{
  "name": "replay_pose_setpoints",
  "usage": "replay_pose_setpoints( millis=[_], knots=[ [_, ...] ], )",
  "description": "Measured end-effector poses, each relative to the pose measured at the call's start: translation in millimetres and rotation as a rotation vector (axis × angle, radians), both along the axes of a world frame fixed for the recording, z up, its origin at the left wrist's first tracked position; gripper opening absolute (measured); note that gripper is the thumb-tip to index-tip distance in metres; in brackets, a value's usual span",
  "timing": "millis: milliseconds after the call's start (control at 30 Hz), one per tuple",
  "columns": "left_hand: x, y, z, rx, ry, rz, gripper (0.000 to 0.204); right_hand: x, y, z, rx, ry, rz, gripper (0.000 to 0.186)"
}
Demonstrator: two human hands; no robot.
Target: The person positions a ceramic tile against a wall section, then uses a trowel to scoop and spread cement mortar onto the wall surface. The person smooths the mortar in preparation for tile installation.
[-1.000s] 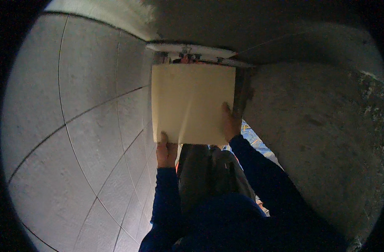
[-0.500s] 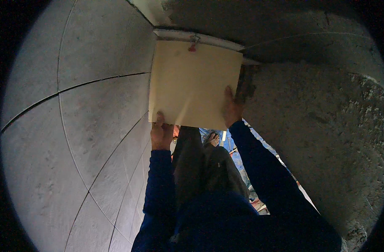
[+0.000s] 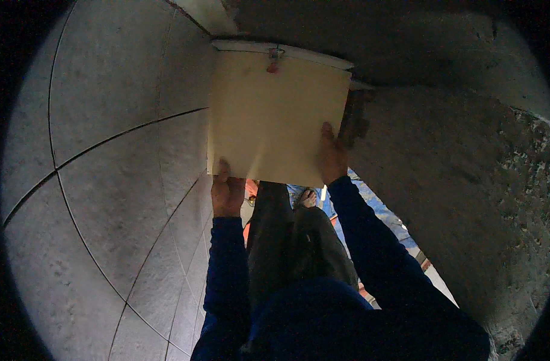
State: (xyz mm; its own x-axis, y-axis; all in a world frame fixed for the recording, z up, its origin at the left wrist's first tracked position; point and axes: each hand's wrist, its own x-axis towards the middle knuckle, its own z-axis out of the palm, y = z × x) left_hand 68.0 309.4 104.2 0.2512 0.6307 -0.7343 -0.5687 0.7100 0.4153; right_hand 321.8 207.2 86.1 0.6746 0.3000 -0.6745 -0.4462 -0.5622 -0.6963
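Observation:
A square cream panel (image 3: 275,111) spans the middle of the head view, its top edge against a pale strip (image 3: 314,57) below a dark surface. A small metal piece with red on it (image 3: 275,55) overlaps the panel's top middle. My left hand (image 3: 227,191) is closed on the lower-left corner, thumb on the panel's face. My right hand (image 3: 332,156) grips the lower part of the right edge, its thumb on the face and the other fingers hidden.
A grey tiled wall (image 3: 112,198) stands close on the left. Rough cement (image 3: 449,210) flanks the right, with a darker surface (image 3: 383,36) above. Below the panel show my legs (image 3: 299,240), a foot (image 3: 308,198) and blue sheeting (image 3: 362,192).
The panel and both my hands have moved up and slightly left since a second ago, bringing the top edge up to the pale strip. In the last half second they have shifted little.

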Motion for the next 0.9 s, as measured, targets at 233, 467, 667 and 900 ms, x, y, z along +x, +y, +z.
replay_pose_setpoints(
  millis=[233, 467, 667, 900],
  knots=[
    [-1, 1, -5, 0.017, -0.058, -0.034, 0.046, -8, 2, -15, 0.148, -0.223, -0.021, 0.075],
    [13, 2, -7, 0.015, -0.088, 0.088, 0.052, -4, 1, 6, 0.203, -0.038, -0.019, 0.063],
    [13, 0, -12, -0.011, -0.017, 0.068, 0.058, -1, -11, -19, 0.158, -0.035, 0.001, 0.051],
    [-4, -11, -1, -0.087, 0.067, 0.015, 0.052, -6, -17, -45, 0.198, -0.214, 0.107, 0.052]
  ],
)
